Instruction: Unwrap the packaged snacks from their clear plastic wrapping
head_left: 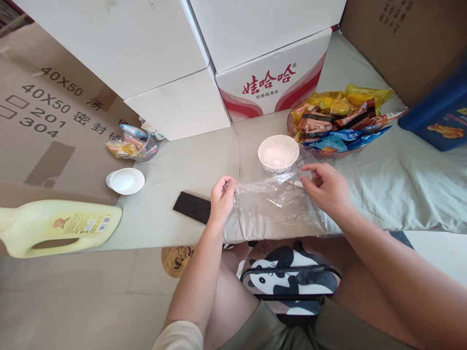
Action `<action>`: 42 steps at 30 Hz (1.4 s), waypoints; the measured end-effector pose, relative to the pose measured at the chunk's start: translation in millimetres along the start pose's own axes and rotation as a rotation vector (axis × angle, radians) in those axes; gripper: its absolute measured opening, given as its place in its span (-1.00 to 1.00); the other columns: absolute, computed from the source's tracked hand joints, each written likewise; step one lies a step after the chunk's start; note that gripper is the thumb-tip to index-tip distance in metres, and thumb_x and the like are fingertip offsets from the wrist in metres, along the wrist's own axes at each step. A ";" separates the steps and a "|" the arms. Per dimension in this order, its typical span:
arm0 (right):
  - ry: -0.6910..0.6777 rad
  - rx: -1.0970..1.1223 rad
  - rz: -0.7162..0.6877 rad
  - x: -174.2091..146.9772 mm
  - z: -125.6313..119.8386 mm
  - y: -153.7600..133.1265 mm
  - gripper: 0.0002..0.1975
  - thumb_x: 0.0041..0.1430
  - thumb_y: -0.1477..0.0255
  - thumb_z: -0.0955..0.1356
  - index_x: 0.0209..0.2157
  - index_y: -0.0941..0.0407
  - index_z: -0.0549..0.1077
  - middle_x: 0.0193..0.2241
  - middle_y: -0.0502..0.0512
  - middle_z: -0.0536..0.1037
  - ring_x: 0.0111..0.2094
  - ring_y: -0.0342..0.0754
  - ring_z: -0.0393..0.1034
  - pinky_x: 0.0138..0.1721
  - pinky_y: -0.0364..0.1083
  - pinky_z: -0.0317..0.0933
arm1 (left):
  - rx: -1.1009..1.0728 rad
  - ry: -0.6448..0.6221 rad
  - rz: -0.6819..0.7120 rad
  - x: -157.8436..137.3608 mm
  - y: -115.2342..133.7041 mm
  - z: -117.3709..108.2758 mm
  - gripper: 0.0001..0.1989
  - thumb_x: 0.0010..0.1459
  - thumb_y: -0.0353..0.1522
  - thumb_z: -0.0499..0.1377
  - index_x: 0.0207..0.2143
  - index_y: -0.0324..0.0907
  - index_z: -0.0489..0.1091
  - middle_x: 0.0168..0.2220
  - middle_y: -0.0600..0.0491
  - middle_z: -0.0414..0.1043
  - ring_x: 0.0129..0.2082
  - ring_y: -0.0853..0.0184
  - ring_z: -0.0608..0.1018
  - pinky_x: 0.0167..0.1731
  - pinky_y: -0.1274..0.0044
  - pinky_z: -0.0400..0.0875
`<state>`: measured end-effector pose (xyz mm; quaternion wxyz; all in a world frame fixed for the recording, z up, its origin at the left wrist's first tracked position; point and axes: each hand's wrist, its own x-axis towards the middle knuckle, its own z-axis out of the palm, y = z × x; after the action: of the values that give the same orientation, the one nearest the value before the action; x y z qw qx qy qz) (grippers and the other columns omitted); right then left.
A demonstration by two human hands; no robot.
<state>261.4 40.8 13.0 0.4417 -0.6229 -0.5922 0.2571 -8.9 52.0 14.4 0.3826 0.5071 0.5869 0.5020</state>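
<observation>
My left hand (223, 197) is closed, its thumb and fingers pinching the edge of a clear plastic bag (272, 199). The thin, crumpled plastic stretches to the right over the cloth. At its other side is my right hand (324, 188), thumb and forefinger apart, close against the film; whether it touches cannot be made out. A thin white strip (296, 183) shows by the right thumb. Just behind the bag stands a white bowl (278, 167) with whitish, translucent contents (279, 151). A dark phone (192, 207) lies flat beside my left wrist.
Behind the bowl is a basket of packaged snacks (339, 119), with a blue container (438, 112) farther right. White cartons (270, 90) line the back. On the left are a small white bowl (127, 181), a clear cup of wrapped snacks (136, 146) and a yellow jug (83, 226).
</observation>
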 end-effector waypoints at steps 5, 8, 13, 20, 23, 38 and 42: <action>0.198 -0.171 -0.143 -2.0 -1.7 0.2 -0.90 0.14 0.35 0.35 -0.38 0.03 0.51 -0.05 0.26 0.35 0.09 0.23 0.24 0.01 0.19 0.22 | 0.051 0.165 0.075 7.8 -3.8 -6.9 -0.82 0.10 -0.26 0.27 -0.47 -0.16 0.43 -0.33 0.07 0.36 -0.42 0.43 0.38 -0.45 0.62 0.25; 0.136 -0.172 -0.255 -2.0 -4.2 -2.8 -0.91 0.16 0.36 0.33 -0.39 0.02 0.47 0.09 0.23 0.37 0.23 0.27 0.15 0.16 0.27 0.08 | 0.026 0.215 0.139 11.3 -1.8 -10.0 -0.77 0.08 -0.24 0.28 -0.52 -0.18 0.39 -0.08 -0.01 0.39 -0.15 0.36 0.47 -0.28 0.60 0.32; -0.075 -0.023 -0.201 -3.6 -6.8 -5.3 -0.95 0.15 0.39 0.30 -0.40 0.02 0.35 -0.44 0.06 0.56 -0.16 0.13 0.49 -0.05 0.15 0.26 | -0.148 0.158 0.080 11.7 2.0 -10.5 -0.72 0.08 -0.17 0.27 -0.50 -0.16 0.35 -0.23 -0.02 0.52 -0.17 0.33 0.52 -0.24 0.57 0.34; -0.394 0.596 0.339 -4.5 -18.2 -14.3 -0.74 0.11 0.19 0.36 -0.26 0.01 0.26 -0.77 -0.25 0.14 -0.80 -0.20 -0.03 -0.74 -0.16 -0.13 | -0.163 0.184 0.115 12.5 5.3 -8.6 -0.70 -0.02 -0.19 0.35 -0.56 -0.17 0.34 -0.40 0.09 0.40 -0.43 0.47 0.43 -0.40 0.63 0.32; -0.762 0.667 0.431 -2.1 -23.6 -13.2 -0.60 0.10 0.11 0.37 -0.09 0.03 0.35 -0.73 -0.20 0.24 -0.77 -0.18 0.07 -0.73 -0.16 -0.07 | -0.263 0.070 -0.045 11.4 10.9 -8.2 -0.65 -0.01 -0.14 0.32 -0.56 -0.14 0.28 -0.60 0.16 0.30 -0.64 0.48 0.34 -0.63 0.63 0.22; -1.398 0.585 0.380 -27.6 22.3 -30.6 -0.84 0.07 0.34 0.42 -0.38 0.14 0.46 -0.56 -0.06 0.49 -0.58 -0.23 0.33 -0.55 -0.23 0.18 | -0.246 -0.568 -0.491 5.3 22.9 -1.0 -0.72 -0.02 -0.18 0.31 -0.38 -0.18 0.41 -0.76 0.18 0.28 -0.85 0.51 0.18 -0.84 0.67 -0.09; -1.386 0.665 0.308 -27.5 21.6 -31.2 -0.81 0.11 0.31 0.38 -0.46 0.14 0.41 -0.66 -0.13 0.38 -0.66 -0.27 0.19 -0.59 -0.23 0.09 | -0.775 -0.469 -0.475 8.5 26.3 -9.1 -0.47 0.05 0.02 0.16 -0.12 -0.21 0.46 -0.57 0.06 0.49 -0.76 0.45 0.33 -0.79 0.63 0.13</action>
<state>222.6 16.7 23.8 0.0940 -0.2307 -0.5316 0.8095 -13.7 58.0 42.5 0.7675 0.2797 0.3550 0.4546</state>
